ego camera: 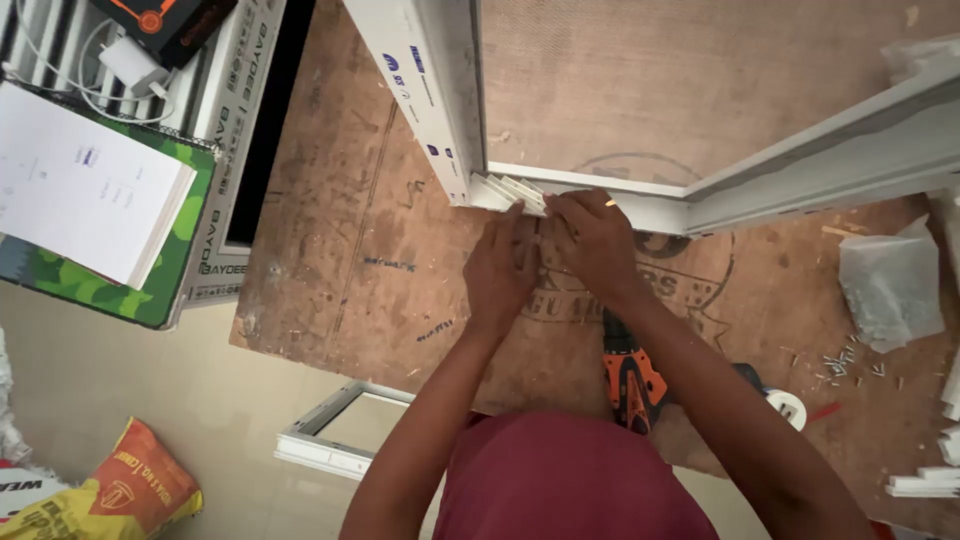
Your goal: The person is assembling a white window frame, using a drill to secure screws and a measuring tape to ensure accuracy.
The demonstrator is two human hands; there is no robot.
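A white plastic window frame point(445, 110) lies on a brown board table point(340, 250). Its corner joint sits at the middle, where a fan of thin white strips point(510, 192) sticks out. My left hand point(502, 272) rests just below that corner, fingers pointing up at the strips. My right hand point(592, 240) lies beside it, fingers pressed onto the corner and the strips. Whether either hand pinches a strip is hidden by the fingers. An orange and black power drill point(630, 378) lies on the board under my right forearm.
A white notepad point(85, 185) on a green folder lies at the left, with a charger and cable above. A clear plastic bag point(890, 285) and scattered screws point(840, 365) lie at the right. Below the table lie a small white frame point(335, 430) and an orange sack point(110, 495).
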